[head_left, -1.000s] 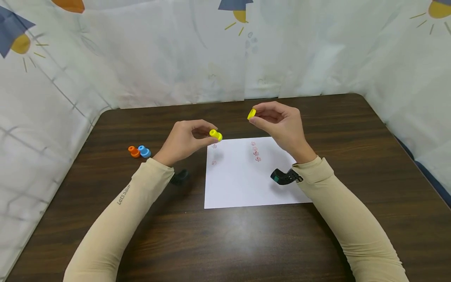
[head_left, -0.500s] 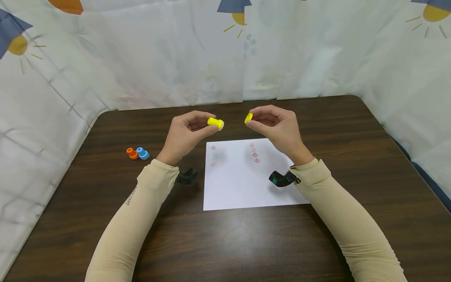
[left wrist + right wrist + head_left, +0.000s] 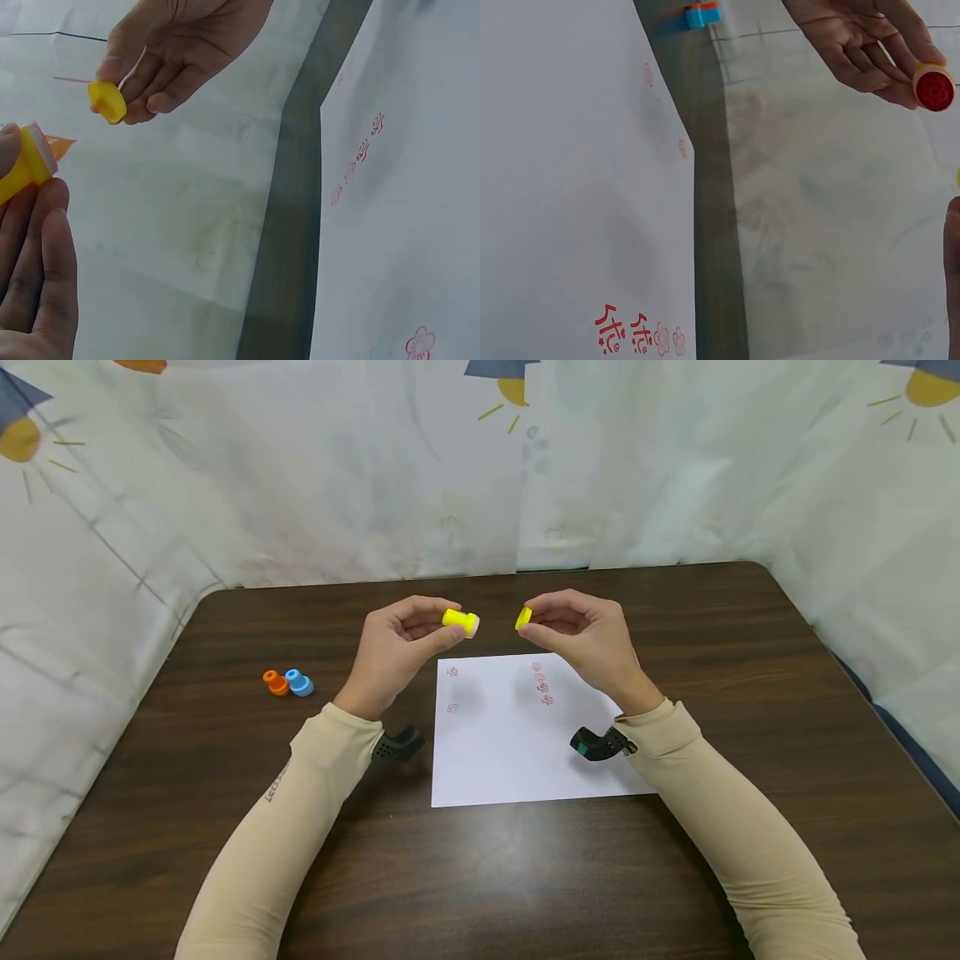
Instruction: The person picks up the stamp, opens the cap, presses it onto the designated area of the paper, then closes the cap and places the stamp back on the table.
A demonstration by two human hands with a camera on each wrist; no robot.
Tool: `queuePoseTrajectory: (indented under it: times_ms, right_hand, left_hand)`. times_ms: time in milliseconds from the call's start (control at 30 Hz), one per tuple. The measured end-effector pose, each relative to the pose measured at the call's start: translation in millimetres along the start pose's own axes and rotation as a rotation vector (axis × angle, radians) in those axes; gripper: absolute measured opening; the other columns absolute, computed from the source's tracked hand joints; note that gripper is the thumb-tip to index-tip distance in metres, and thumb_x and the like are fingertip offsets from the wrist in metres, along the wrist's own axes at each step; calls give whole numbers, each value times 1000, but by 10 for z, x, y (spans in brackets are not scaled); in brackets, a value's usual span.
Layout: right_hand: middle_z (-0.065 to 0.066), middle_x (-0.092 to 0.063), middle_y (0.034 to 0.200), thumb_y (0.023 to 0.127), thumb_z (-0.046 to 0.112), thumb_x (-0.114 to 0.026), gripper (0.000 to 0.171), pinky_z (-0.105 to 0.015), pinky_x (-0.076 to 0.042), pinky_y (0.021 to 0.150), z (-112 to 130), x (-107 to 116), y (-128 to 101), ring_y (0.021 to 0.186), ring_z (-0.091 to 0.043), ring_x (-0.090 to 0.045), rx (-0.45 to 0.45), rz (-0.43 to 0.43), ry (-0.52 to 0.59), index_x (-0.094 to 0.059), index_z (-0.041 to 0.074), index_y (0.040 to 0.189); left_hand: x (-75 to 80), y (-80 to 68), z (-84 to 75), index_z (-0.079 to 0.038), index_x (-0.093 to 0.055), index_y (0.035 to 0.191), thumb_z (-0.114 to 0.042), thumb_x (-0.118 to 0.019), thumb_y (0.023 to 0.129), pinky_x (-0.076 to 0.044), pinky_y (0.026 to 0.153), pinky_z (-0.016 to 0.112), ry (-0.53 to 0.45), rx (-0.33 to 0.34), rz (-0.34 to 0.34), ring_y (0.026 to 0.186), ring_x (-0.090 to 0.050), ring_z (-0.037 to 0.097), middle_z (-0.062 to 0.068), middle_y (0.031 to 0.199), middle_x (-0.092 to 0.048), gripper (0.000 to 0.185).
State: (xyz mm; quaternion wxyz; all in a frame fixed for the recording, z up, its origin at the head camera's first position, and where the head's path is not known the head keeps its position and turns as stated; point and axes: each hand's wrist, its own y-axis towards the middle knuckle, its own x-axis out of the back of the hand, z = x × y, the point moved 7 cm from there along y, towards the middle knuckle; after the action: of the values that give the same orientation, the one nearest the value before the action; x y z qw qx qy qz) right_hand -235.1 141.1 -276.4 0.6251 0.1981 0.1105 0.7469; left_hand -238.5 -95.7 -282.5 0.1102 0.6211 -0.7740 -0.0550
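My left hand [image 3: 401, 652] pinches a yellow stamp [image 3: 459, 622] between thumb and fingers, held up above the table. Its red flower-patterned face [image 3: 934, 91] shows in the right wrist view. Opposite it, my right hand [image 3: 585, 639] pinches a small yellow cap [image 3: 523, 618], apart from the stamp by a short gap. The cap's hollow side [image 3: 107, 102] shows in the left wrist view. Below both hands lies a white sheet of paper [image 3: 510, 760] with red prints [image 3: 543, 687] near its far edge, some of flowers and some of characters.
An orange stamp [image 3: 276, 682] and a blue stamp [image 3: 299, 682] stand side by side on the dark wooden table [image 3: 360, 877], left of my left hand. A white patterned curtain [image 3: 337, 485] hangs behind and beside the table.
The left hand has risen and turned the stamp so its face end points toward the cap. My right hand has come slightly left and lower, narrowing the gap.
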Motion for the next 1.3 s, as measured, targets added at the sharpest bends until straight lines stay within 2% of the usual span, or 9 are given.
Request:
queuePoseTrajectory:
  times_ms: [167, 300, 567, 900, 1300]
  right_hand:
    - [12, -76, 96, 83, -5, -82, 29, -24, -64, 83, 3, -11, -18, 85, -10, -75, -4, 19, -4, -73, -5, 111]
    - [11, -75, 97, 82, -5, -82, 31, -24, -64, 84, 1, -20, -30, 86, -10, -75, -2, 37, -20, -73, -5, 112]
    - [10, -75, 98, 82, -6, -82, 31, -25, -65, 85, -20, -57, -38, 86, -11, -75, -8, 65, -18, -73, -5, 112]
    - [8, -75, 100, 83, -7, -81, 31, -26, -65, 83, -57, -104, -54, 87, -11, -75, -20, 98, 0, -72, -6, 113]
    - [4, -76, 105, 84, -6, -81, 31, -29, -65, 85, -35, -160, -69, 90, -14, -76, 7, 146, 44, -72, -6, 114]
  left_hand:
    - [-92, -20, -30, -5, -73, 120, -12, -82, 89, -64, 90, 27, -26, -1, 24, 94, -77, 15, -1, 108, -77, 33]
    - [-151, -21, -15, -8, -74, 118, -12, -82, 89, -64, 90, 27, -35, 4, 40, 94, -77, 16, -1, 106, -77, 30]
    - [-206, -25, 14, -8, -74, 117, -11, -82, 89, -64, 89, 28, -56, 16, 67, 92, -77, 16, -1, 104, -77, 29]
    - [-258, -39, 51, 3, -69, 123, -8, -81, 89, -64, 88, 28, -81, 29, 99, 94, -78, 15, 0, 107, -78, 38]
    - [-286, -45, 67, -5, -73, 119, -6, -80, 88, -65, 88, 28, -94, 36, 105, 95, -78, 16, 1, 108, -77, 32]
